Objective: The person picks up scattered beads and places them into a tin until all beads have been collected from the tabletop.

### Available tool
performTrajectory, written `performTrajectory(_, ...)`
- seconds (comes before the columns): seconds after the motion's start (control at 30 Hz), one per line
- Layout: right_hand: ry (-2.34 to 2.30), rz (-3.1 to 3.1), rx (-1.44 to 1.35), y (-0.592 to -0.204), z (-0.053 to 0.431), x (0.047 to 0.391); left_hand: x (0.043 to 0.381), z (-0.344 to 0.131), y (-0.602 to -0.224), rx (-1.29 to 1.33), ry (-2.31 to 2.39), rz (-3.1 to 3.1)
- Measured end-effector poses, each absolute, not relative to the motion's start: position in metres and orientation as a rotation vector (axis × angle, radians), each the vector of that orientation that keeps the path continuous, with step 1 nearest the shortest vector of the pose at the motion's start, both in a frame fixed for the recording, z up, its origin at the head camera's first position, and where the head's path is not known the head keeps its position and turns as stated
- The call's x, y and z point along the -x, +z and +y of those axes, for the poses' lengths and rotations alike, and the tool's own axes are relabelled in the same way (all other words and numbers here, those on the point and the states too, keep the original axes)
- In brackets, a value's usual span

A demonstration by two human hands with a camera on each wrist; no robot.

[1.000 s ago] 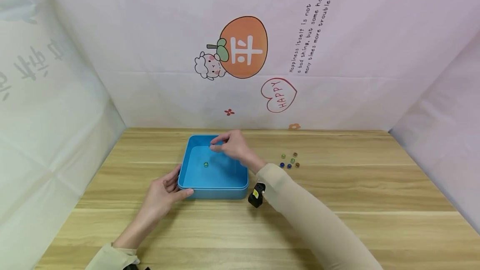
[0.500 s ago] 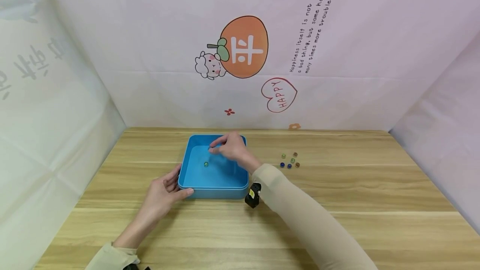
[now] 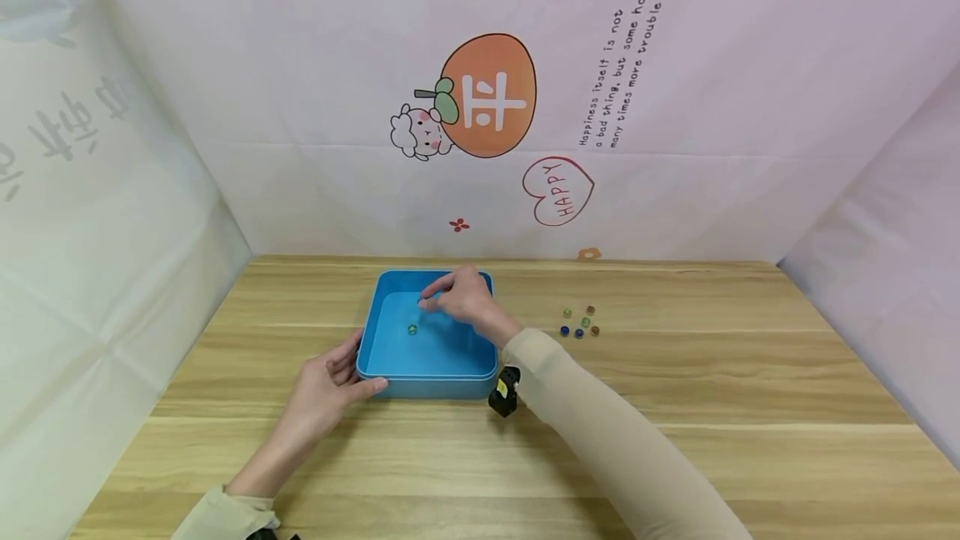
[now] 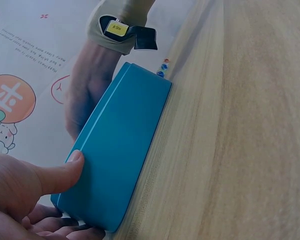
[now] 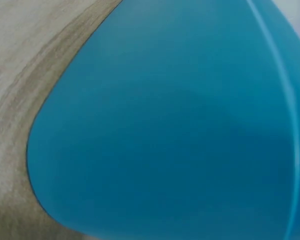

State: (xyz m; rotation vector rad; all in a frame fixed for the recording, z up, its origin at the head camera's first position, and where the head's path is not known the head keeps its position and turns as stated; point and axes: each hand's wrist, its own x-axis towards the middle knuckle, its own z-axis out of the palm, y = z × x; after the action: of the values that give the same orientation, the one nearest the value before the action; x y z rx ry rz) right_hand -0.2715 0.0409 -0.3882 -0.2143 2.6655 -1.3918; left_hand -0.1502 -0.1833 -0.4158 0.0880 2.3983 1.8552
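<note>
- right hand [image 3: 463, 294]: fingers brought together in a pinch, seemingly on a small dark marble [image 3: 422, 302], mostly hidden; contact with the box floor cannot be told.
- left hand [image 3: 326, 382]: thumb along the front wall, other fingers curled round the left corner, gripping the box.
- blue box [image 3: 442, 388]: flat on the tabletop [image 3: 675, 390], left of centre, its inside partly under the right hand.
- green marble [image 3: 412, 329]: on the box floor, near the pinch, apart from it.
- six marbles [image 3: 586, 322]: two green, two blue, two brown; loosely grouped on the tabletop, right of the box.
- risks, as judged: a marble let go too high could bounce or roll into its neighbour; a tug by the left hand could set contents rolling; a sweep of the right sleeve [image 3: 600, 415] could scatter the group.
- bearing: box mouth faces up, front wall toward the person; outline near square, long axis cannot be told; marbles round, pointing nowhere.
</note>
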Motion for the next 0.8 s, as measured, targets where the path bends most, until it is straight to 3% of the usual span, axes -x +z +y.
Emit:
performTrajectory(0.47,-1.519,2.669,0.223,-0.368,0.051,0.263,0.149,-0.184,-0.416,-0.079,1.877,2.378)
performTrajectory(0.8,-1.583,2.707,0.285,-0.342,0.102,0.245,0.149,-0.182,-0.416,-0.064,1.861,2.392)
